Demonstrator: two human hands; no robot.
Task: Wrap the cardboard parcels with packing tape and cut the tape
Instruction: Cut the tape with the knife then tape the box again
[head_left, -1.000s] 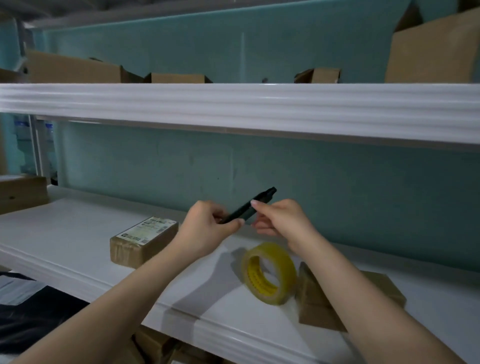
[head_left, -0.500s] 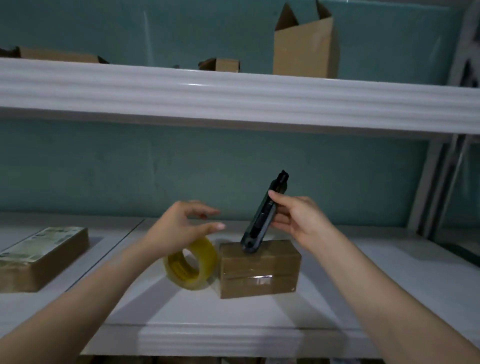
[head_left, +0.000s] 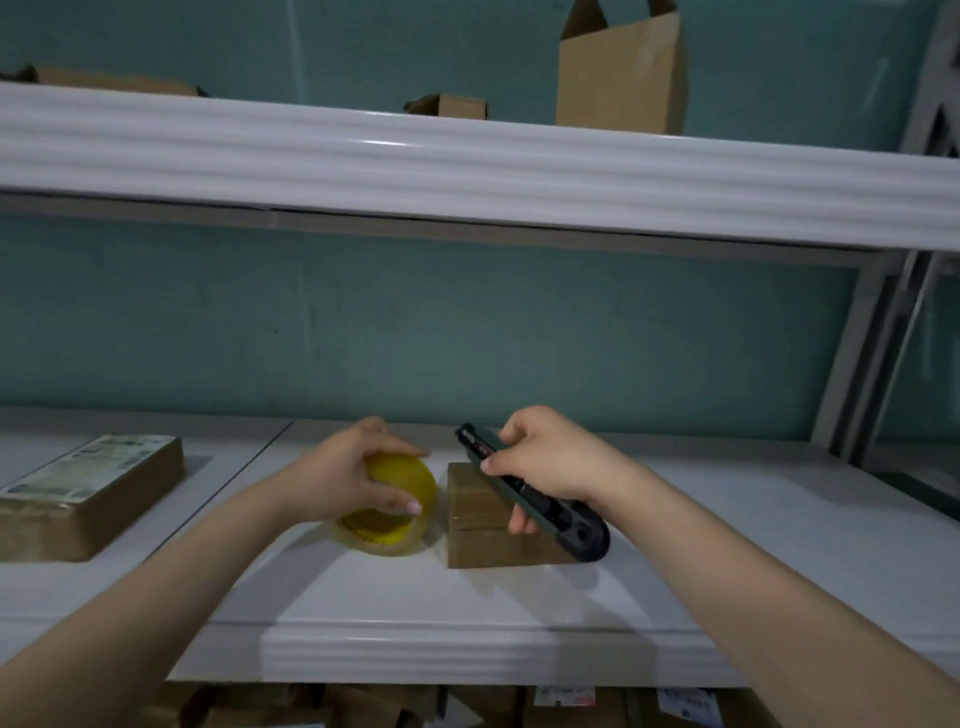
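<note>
Watch this: the knife (head_left: 563, 519) is hanging slantwise over the small parcel (head_left: 483, 519), and if the blade is out, which I can't tell from here, it's risking a score in the cardboard or a nick to the left hand (head_left: 348, 478) alongside. The right hand (head_left: 550, 462) is wrapping its fingers round the knife's middle. The left hand is curling fingers and thumb over the yellow tape roll (head_left: 395, 530), which is sitting on the shelf (head_left: 467, 603) just beside the parcel.

Bare forearms, left hand (head_left: 349, 475) and right hand (head_left: 551, 462)
</note>
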